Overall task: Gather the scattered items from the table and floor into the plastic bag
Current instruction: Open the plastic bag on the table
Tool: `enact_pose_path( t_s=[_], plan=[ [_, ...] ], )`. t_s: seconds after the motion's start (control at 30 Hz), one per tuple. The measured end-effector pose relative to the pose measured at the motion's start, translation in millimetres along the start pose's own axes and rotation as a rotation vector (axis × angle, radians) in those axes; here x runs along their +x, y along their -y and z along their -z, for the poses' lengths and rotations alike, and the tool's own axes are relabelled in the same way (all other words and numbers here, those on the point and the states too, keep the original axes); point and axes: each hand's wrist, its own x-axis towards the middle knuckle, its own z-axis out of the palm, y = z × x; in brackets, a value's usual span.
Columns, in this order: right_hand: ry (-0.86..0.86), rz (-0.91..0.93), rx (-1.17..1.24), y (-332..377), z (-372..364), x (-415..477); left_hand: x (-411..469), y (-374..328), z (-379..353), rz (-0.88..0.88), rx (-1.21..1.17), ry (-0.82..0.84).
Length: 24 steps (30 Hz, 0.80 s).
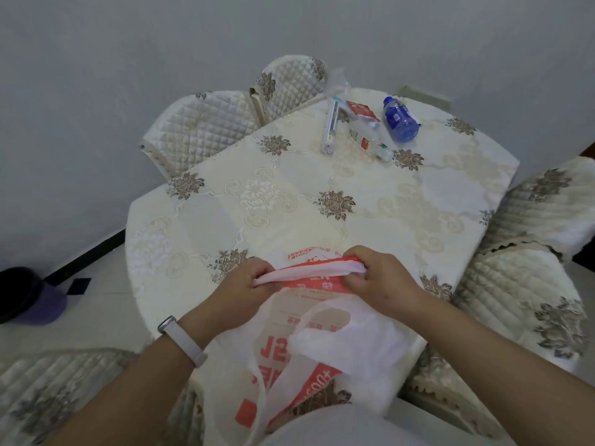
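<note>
A white plastic bag (325, 342) with red print lies over the near edge of the table (289, 194). My left hand (244, 291) and my right hand (380, 278) each pinch a side of the bag's bunched edge, holding it between them. At the far side of the table lie a white and grey tube-shaped box (330, 128), a red and white packet (362, 111), a clear bottle (370, 141) on its side and a blue bottle (399, 119) on its side.
Quilted, flower-patterned chairs stand around the table: one at the far left (199, 123), one at the right (531, 252), one at the near left (64, 387). A dark and purple bin (29, 294) sits on the floor at the left by the wall.
</note>
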Motion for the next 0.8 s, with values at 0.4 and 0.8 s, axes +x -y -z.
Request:
enact_pose_path(
  t_s=[0.4,0.8],
  plan=[
    [0.088,0.108,-0.343,-18.7,-7.1,-0.5,-7.5,-9.5,5.0,0.064,-0.185,0.081],
    [0.152,-0.118,0.262,-2.7,2.6,-9.5,-7.8,8.2,1.5,0.057,-0.209,0.087]
  ],
)
